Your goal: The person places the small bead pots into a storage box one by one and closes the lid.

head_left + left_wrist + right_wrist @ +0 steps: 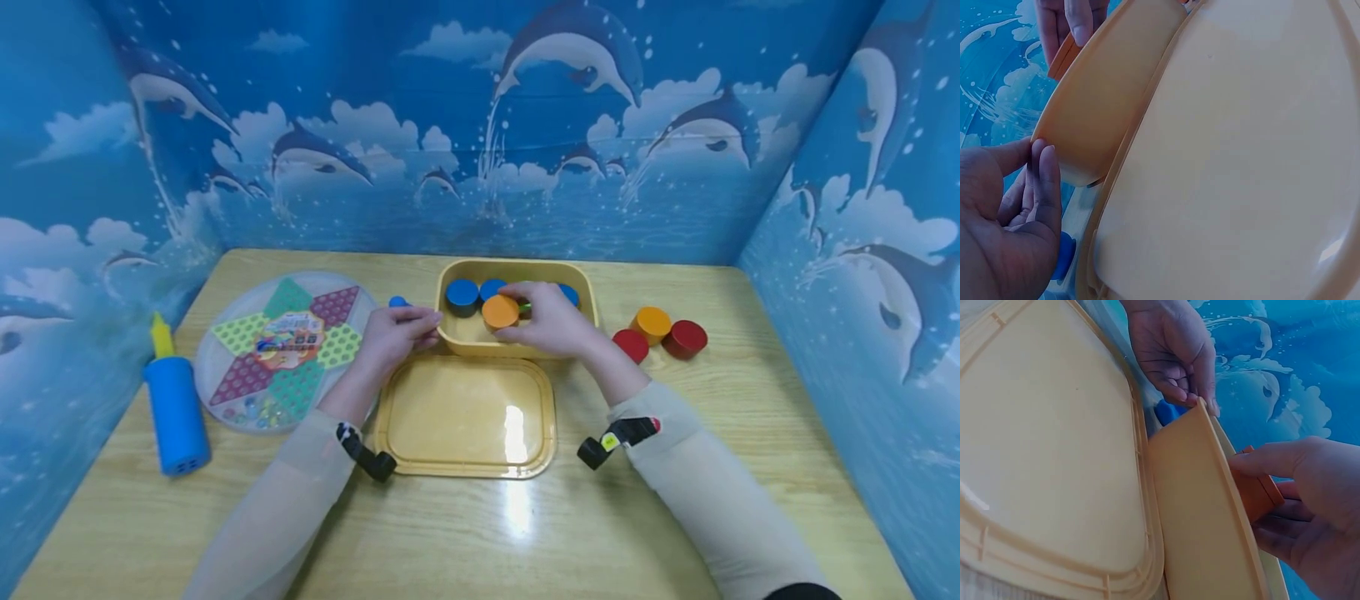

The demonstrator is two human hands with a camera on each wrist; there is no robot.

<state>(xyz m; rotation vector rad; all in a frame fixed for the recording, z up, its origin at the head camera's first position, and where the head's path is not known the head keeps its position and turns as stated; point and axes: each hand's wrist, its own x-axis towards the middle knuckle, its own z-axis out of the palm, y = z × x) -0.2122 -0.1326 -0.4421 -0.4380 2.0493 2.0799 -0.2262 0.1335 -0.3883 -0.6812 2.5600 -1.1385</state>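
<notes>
Head view: the right hand (551, 321) grips an orange round cylinder (500, 312) at the mouth of a yellow plastic box (517, 351), which the left hand (396, 337) pinches. Beneath both, pale wood-grain table (465, 533); beyond, blue dolphin-printed walls (465, 92).

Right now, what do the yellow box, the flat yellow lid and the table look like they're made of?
The yellow box seems to be smooth plastic, with thin, evenly coloured walls. The flat yellow lid looks like glossy plastic: bright glare, moulded rim. The table looks like pale, shiny wood because of its grain, though that could be printed.
</notes>
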